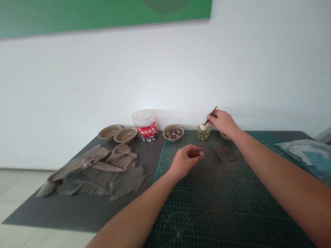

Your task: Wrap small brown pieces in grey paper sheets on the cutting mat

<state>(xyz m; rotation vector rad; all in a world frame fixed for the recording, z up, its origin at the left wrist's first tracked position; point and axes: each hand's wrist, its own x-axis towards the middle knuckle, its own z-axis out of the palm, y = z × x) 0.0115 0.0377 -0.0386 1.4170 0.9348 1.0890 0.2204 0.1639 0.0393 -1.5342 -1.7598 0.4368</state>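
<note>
My left hand (pixel 186 159) is closed in a pinch over the cutting mat, with a small pale stone-like piece (pixel 201 153) at the fingertips. Farther back, my right hand (pixel 221 120) grips thin dark-brown sticks (pixel 213 113), whose lower ends meet the pale neck of a small glass bottle (pixel 203 133). Yellow-green contents show through the bottle's glass; whether the sticks go inside cannot be made out. A brown square pad (pixel 224 154) lies on the mat below my right hand. Partly hidden by that wrist is a small brown dish (pixel 226 137).
A bowl of small stones (pixel 173 133) stands left of the bottle. Beside it are a clear plastic tub with a red label (pixel 146 125) and two brown bowls (pixel 126 135). Crumpled cloths (pixel 103 172) lie left of the green cutting mat (pixel 196 210); a plastic bag (pixel 310 156) lies right.
</note>
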